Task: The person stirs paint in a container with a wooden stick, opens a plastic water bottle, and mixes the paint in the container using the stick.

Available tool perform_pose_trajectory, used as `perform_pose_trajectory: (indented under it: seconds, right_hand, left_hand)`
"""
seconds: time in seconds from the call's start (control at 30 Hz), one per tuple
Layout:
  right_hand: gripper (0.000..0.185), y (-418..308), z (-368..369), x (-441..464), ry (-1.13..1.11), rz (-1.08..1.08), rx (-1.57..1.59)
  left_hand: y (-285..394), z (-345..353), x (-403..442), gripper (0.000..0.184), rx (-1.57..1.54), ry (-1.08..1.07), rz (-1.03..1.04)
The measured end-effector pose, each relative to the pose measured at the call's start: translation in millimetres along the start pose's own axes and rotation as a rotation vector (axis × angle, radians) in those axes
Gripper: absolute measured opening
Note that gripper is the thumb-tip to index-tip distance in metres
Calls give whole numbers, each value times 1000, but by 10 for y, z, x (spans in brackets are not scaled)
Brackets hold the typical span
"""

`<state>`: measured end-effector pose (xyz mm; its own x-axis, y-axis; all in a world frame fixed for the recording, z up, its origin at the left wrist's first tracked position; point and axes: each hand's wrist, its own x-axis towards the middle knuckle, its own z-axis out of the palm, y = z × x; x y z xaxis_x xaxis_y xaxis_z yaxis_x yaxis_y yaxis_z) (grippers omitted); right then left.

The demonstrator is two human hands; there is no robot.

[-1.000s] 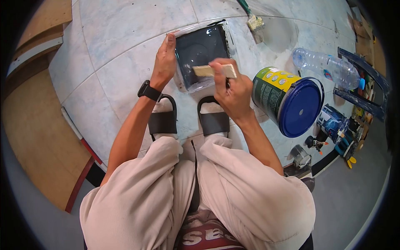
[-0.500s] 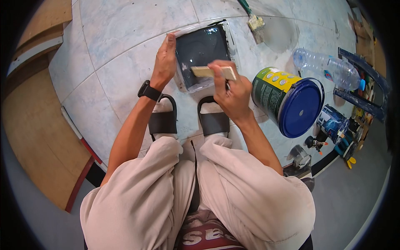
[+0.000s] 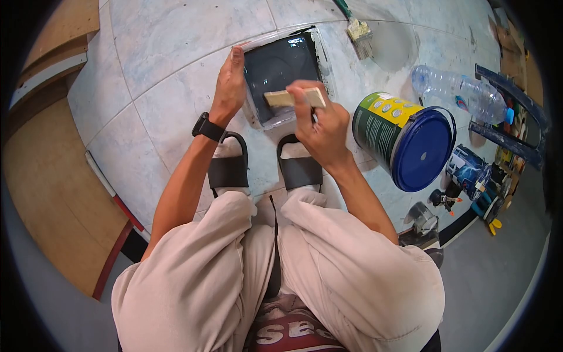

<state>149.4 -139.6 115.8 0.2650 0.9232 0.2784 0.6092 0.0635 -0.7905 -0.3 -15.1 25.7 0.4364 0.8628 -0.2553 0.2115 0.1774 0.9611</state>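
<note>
A clear, roughly square plastic container (image 3: 326,58) sits on the tiled floor, with dark grey paint (image 3: 284,67) inside it. My left hand (image 3: 230,88) grips the container's left side, thumb up along the rim; its other fingers are partly hidden. In my right hand (image 3: 319,123) is a flat wooden stick (image 3: 280,98), pinched between thumb and fingers over the near part of the container. The stick's far end meets the dark paint or hovers just above it; I cannot tell which.
Right of the container, a paint bucket (image 3: 384,126) with a blue lid lies tilted. Beyond it are a plastic bottle (image 3: 460,94) and a dark blue frame (image 3: 507,144). A paintbrush (image 3: 360,36) lies at the top. Wooden panels (image 3: 58,193) stand at left.
The wooden stick and my right hand have shifted slightly left over the container. My left hand stays on the container's side.
</note>
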Motion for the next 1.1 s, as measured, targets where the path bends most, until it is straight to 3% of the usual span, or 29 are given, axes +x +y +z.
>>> perform_pose_trajectory:
  seconds: [0.13, 0.47, 0.63, 0.73, 0.8, 1.0, 1.1]
  right_hand:
    - [8, 104, 46, 241, 115, 39, 120]
    - [11, 31, -214, -126, -13, 106, 59]
    - [10, 207, -291, -48, 6, 68, -85]
    - [11, 221, -363, 64, 93, 62, -155]
    - [11, 230, -340, 126, 94, 150, -57]
    - [9, 114, -75, 100, 0, 64, 137]
    - [7, 223, -223, 13, -49, 23, -95]
  left_hand:
    - [25, -4, -7, 75, -46, -1, -41]
    - [26, 7, -10, 82, -22, 17, -6]
    - [-8, 12, 2, 84, -18, 16, -9]
    - [-22, 2, 13, 77, -76, 4, 21]
    - [-14, -6, 7, 76, -53, -1, -11]
    - [-7, -7, 14, 76, -21, 8, 9]
    - [-8, 3, 6, 77, -41, 8, -8]
